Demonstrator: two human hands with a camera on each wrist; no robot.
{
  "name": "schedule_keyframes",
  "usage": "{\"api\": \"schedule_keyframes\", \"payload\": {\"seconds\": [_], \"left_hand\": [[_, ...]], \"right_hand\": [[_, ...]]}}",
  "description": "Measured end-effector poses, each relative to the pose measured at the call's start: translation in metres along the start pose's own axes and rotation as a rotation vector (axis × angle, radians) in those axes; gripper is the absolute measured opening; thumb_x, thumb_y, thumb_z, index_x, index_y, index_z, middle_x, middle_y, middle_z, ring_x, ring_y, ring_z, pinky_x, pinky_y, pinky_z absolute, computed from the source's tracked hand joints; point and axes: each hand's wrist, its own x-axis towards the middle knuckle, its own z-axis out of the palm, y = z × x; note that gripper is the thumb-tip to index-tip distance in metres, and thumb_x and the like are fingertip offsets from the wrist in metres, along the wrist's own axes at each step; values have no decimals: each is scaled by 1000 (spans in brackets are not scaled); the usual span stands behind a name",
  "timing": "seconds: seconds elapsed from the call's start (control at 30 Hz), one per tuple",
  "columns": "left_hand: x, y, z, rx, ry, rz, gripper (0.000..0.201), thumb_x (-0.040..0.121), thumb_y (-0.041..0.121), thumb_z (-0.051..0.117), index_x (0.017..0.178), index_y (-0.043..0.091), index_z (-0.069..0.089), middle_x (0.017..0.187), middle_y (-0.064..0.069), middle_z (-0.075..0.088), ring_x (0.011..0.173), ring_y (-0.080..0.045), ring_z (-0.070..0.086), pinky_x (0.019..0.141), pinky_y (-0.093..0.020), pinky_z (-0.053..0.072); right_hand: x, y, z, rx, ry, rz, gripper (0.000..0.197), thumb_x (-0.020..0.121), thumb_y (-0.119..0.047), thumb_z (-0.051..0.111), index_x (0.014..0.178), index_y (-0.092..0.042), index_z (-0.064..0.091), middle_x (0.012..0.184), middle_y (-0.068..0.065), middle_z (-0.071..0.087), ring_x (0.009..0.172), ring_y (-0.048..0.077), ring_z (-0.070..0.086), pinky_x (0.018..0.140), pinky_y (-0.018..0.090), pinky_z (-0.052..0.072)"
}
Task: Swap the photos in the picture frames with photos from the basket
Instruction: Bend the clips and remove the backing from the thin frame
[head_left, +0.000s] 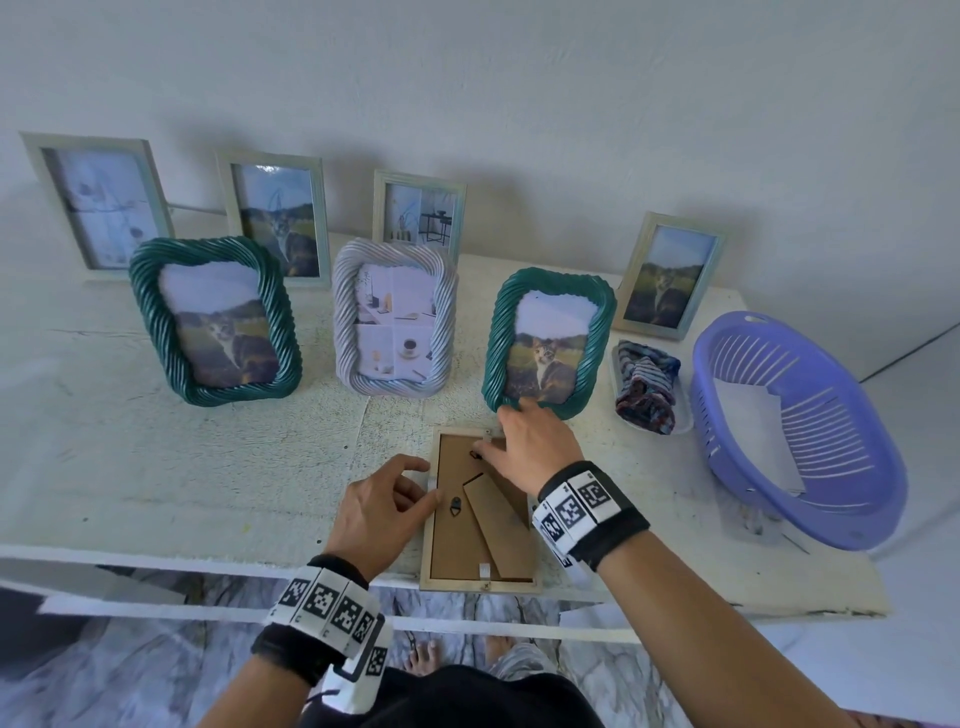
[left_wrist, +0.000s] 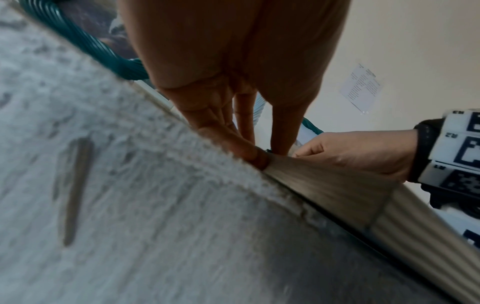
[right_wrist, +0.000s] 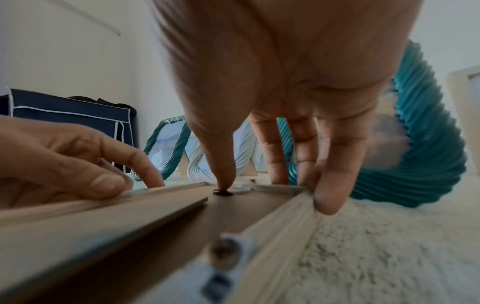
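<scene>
Right hand (head_left: 535, 447) grips the face-down frame's (head_left: 452, 551) top corner, thumb on its back; left hand (head_left: 379, 512) pinches its left edge. Seven frames standing — one basket (head_left: 852, 499).

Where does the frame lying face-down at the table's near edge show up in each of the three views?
Head: face-down frame low centre, brown backing up, between both hands.
Left wrist: only its pale ribbed side, running from centre to lower right.
Right wrist: fills the lower half, backing and rim seen close.
Shared landmark: the green twisted frame just behind it.
</scene>
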Motion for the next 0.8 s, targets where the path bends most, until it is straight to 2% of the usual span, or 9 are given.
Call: {"api": "schedule_keyframes", "payload": {"seconds": [0.1,0.3,0.43,0.5,0.57,0.67,0.73,0.8], "left_hand": [[1,0,1,-9,2,1,24,81,35,76,102,30,64,72,9,68,66,0,63,63,-14,51],[3,-2,-1,-6,-15,12,25,81,35,76,103,30,65,72,9,68,68,1,63,62,-11,49],[4,-2,-1,-9,-13,12,25,81,34,76,103,30,65,72,8,69,67,1,63,60,-8,48],[4,-2,-1,-3,-12,12,24,81,35,76,102,30,65,72,8,69,67,1,63,59,-9,47],[4,-2,-1,-13,-13,3,25,80,35,77,102,30,66,72,8,69,67,0,63,59,-9,47],[5,-2,-2,-24,-24,-24,26,79,38,78,101,32,66,74,7,69,66,-1,63,63,-16,52],[5,-2,-2,-30,-27,-30,26,79,38,78,101,31,66,74,7,69,66,-2,63,65,-20,54],[5,-2,-2,-37,-27,-26,26,79,37,78,101,30,66,74,6,69,65,-2,64,65,-21,54]], "right_hand": [[1,3,1,28,12,-19,38,90,-48,58,101,-12,57,104,7,55,95,26,55,74,36,49],[4,10,-4,43,7,-76,16,89,-27,59,86,-12,60,91,4,59,82,22,60,68,35,51],[9,16,-4,41,-3,-125,21,95,-24,56,87,-7,64,89,6,62,78,23,61,67,33,49],[9,17,-4,48,-6,-120,23,96,-26,57,88,-6,65,90,7,63,78,23,61,68,35,49],[7,18,-3,54,-1,-97,24,95,-28,58,88,-6,65,89,6,62,78,23,60,66,32,47],[-5,16,-6,115,36,-89,21,95,-26,56,97,-7,64,92,5,59,81,21,60,64,25,41],[-23,11,-9,160,63,-132,25,95,-27,54,111,-10,61,102,5,55,89,18,56,71,23,43],[-48,5,-9,206,64,-193,28,96,-31,51,116,-13,59,110,1,52,95,13,50,76,20,41]]}}
